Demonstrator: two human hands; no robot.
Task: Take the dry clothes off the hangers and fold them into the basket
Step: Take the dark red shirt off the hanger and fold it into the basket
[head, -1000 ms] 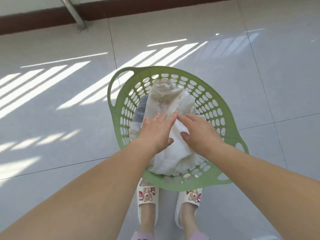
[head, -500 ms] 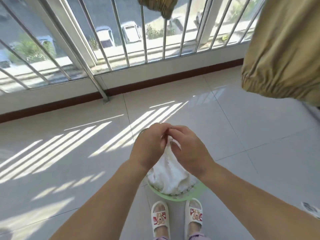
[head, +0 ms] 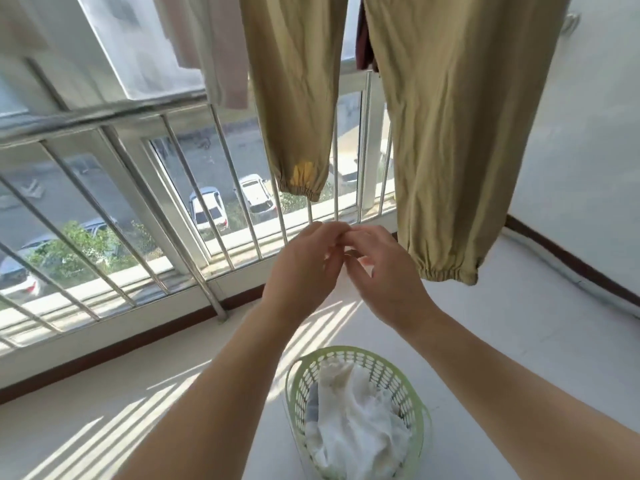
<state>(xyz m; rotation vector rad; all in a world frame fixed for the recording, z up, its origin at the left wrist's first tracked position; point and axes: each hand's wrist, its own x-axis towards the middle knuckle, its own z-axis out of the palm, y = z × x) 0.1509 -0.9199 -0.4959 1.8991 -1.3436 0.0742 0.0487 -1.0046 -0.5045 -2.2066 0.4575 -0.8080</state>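
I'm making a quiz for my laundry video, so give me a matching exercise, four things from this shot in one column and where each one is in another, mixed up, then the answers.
Things:
1. khaki cuffed trousers
2. green perforated plastic basket
3. white crumpled cloth
4. white parked cars

Places:
A. inside the basket
B. outside, beyond the metal window bars
C. hanging above the hands
D. on the tiled floor

Pairs: 1-C, 2-D, 3-A, 4-B

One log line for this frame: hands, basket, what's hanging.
left hand: empty, fingers loosely curled | right hand: same, fingertips meeting | basket: white clothes inside, floor | khaki trousers: on line
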